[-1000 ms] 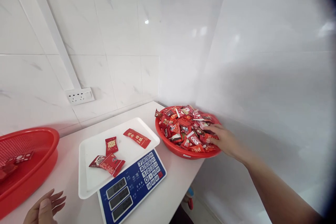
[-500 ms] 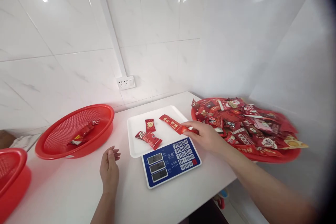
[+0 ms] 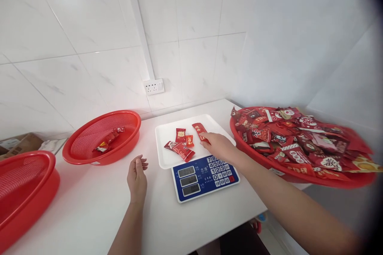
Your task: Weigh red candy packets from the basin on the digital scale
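My right hand (image 3: 220, 147) reaches over the right side of the scale's white tray (image 3: 163, 161). Its fingers pinch the near end of a long red snack packet (image 3: 197, 128). Left of it on the tray lie a small dark-red packet (image 3: 180, 134), a small orange-red packet (image 3: 189, 140) and two overlapping red packets (image 3: 183, 151). The blue scale panel (image 3: 206, 170) sits in front, its lower right keys near my right wrist; the display digits are faint. My left hand (image 3: 137, 179) hovers left of the scale, holding nothing, fingers loosely curled and apart.
A red basket (image 3: 266, 165) heaped with snack packets stands at the right, overhanging the table edge. On the left, one red basket (image 3: 133, 139) holds a few packets; another red basket (image 3: 44, 195) is nearer. Behind them is a cardboard box (image 3: 25, 145). A wall socket (image 3: 154, 86) is above the table.
A small orange-red packet now lies on the tray beside the others. My right hand remains on the long packet, now lower over the tray. The whole view has shifted slightly.
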Demonstrator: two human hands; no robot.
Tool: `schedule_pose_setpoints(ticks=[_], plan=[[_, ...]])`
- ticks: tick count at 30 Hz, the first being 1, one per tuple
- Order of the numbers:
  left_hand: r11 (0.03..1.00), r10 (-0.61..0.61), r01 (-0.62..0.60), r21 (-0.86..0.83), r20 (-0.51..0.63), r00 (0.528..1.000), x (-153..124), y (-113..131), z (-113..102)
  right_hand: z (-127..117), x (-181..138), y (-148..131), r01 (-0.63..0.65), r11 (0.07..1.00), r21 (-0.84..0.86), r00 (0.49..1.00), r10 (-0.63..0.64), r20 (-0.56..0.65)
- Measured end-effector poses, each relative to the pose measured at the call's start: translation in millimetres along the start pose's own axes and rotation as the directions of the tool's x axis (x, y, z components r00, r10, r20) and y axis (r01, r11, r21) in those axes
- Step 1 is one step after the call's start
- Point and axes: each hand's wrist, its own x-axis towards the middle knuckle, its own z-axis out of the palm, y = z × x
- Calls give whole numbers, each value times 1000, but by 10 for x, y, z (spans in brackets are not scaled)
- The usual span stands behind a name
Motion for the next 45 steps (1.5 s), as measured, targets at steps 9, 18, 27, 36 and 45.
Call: schedule_pose_setpoints(ticks=[9,18,27,36,45], plan=[[1000,-5,5,10,13,1000,7,-8,3,201,137,-302,305,950,66,939,-311,144],[1000,-1,0,12,26,1000,8,-17,-8,206,322,-180,333,941,58,926,-338,165],[999,-26,25,25,30,999,7,-19,9,255,210,-376,517,852,82,822,-521,229],[1000,-27,27,8,25,999,10,-23,-16,-56,-372,30,495,850,178,829,-401,-390],[1000,-4,4,21,-20,1000,9,-45,1,297,-1240,598,202,937,286,818,-1,-575]])
